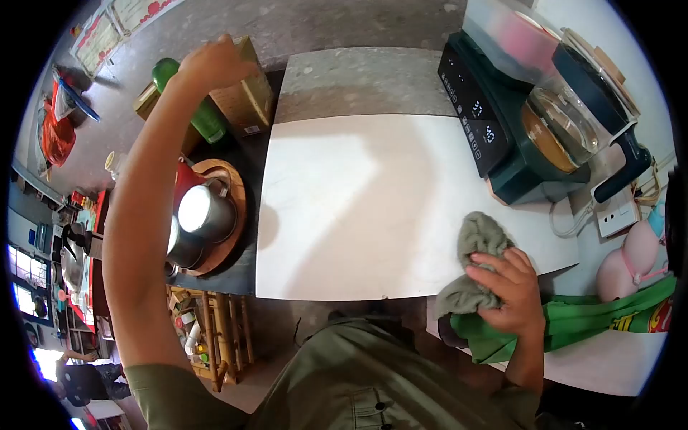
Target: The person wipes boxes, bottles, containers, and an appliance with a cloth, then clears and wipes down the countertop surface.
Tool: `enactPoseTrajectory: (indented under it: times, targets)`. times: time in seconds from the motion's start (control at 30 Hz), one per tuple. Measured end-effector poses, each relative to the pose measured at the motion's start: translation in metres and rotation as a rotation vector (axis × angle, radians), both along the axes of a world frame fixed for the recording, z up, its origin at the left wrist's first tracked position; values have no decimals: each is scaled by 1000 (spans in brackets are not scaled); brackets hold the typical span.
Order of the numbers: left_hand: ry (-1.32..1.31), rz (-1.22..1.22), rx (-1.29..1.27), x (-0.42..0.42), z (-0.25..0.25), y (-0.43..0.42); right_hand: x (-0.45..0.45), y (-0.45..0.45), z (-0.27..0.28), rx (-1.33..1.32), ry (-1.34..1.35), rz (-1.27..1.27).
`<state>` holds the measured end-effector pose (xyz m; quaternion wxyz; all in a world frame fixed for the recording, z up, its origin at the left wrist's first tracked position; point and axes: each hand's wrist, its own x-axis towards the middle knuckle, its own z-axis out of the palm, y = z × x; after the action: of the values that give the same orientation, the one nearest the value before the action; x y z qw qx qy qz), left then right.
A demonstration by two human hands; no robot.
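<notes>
The right hand (509, 290) is at the right front part of the white bench (344, 208), and its fingers are grasping a grey-green cloth (481, 233). The cloth is bunched in soft folds; one part lies on the bench, and the lower part reaches its front edge, beside a green bag (573, 319).

The left hand (218, 63) is stretched far to the other side, at the top of a cardboard box (247, 97). Its fingers are bent, but I cannot tell if they grip the box or only hover over it. A green bottle (208, 120) is just beside the box, and the left forearm hides a part of it.

Nearer to the person, on the dark surface (247, 244) left of the bench, there is a round wooden tray (233, 240) — on it stand two metal mugs (208, 211), partly covered by the arm. At the far right there is a dark appliance (494, 122) with lit digits on its panel, and a glass kettle (562, 129) with some brown liquid. A wall socket (616, 213) is near the kettle's handle.
</notes>
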<state>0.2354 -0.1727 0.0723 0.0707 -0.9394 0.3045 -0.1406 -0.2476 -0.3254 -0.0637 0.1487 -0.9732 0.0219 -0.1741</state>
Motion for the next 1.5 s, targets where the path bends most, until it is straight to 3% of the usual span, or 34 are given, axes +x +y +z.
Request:
enactPoseTrajectory:
  times: [0.13, 0.23, 0.33, 0.43, 0.5, 0.57, 0.67, 0.73, 1.0, 1.2, 1.3, 1.33, 1.37, 1.5]
  targets:
    - [102, -67, 6, 7, 22, -11, -6, -16, -4, 1, -75, -68]
    - [-13, -193, -51, 16, 40, -29, -4, -25, -11, 18, -101, -60]
    - [73, -486, -259, 22, 57, -55, -3, -27, -15, 8, -125, -61]
    - [-54, -572, -165, -1, 66, -101, -4, -27, -15, -10, -117, -65]
    - [-52, -655, -336, 28, 43, -155, -4, -28, -16, 17, -110, -70]
    - [172, -615, -239, -2, 47, -188, -4, -30, -14, -5, -109, -59]
    - [178, -692, -395, -3, 18, -243, -3, -29, -12, 11, -88, -75]
    - [-7, -766, -423, -4, 9, -274, -3, -31, -13, 8, -85, -78]
    - [140, -919, -406, -5, -5, -328, -1, -26, -11, 25, -60, -143]
    - [127, -880, -456, 1, -17, -340, -1, -26, -12, 9, -63, -150]
    - [149, -790, -363, -2, -13, -333, 1, -24, -11, 11, -60, -136]
    - [94, -769, -226, 6, -4, -338, 3, -25, -10, 8, -70, -143]
    - [46, -748, -86, 12, 3, -326, 4, -24, -11, 23, -92, -132]
    - [-51, -710, -57, 38, 46, -213, 4, -25, -17, 49, -127, -140]
